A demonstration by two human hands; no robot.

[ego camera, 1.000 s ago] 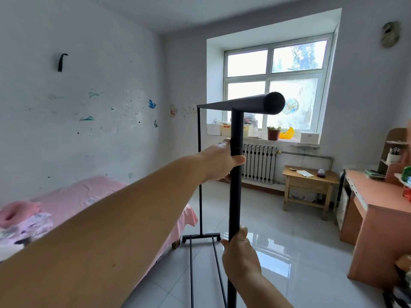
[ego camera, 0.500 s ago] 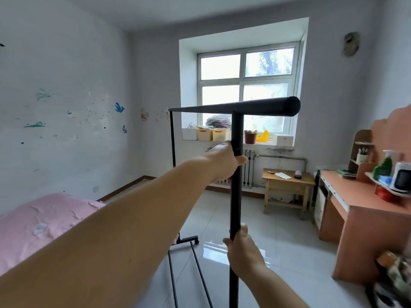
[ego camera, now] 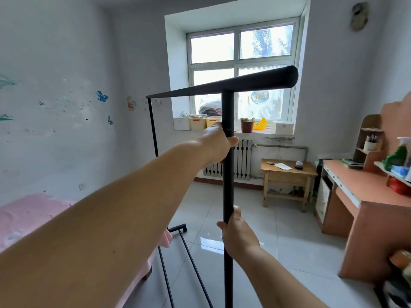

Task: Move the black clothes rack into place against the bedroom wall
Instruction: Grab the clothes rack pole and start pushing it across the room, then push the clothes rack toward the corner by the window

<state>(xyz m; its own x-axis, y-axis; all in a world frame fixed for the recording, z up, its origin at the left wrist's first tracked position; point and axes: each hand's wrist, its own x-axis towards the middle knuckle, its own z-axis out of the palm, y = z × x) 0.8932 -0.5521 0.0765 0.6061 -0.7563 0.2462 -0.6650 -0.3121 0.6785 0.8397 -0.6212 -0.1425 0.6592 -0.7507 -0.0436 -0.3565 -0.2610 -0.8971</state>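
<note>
One view only, head-mounted, wide-angle; no second view is available for overlap. The scene is seen from standing height, facing forward and slightly down across the bedroom toward the far window (ego camera: 241, 76). The near upright of the clothes rack (ego camera: 228, 174) is centred and very close to the lens. The left wall (ego camera: 55, 96) is taken in at the left edge, the desk (ego camera: 367, 196) at the right. Straight lines are bowed toward the frame borders. The floor (ego camera: 278, 241) fills the lower middle.

Bare floor (ego camera: 255, 218) lay open ahead of the rack (ego camera: 228, 174); the bed (ego camera: 33, 214) crowded its left, desk (ego camera: 367, 196) and small table (ego camera: 289, 172) its right.
</note>
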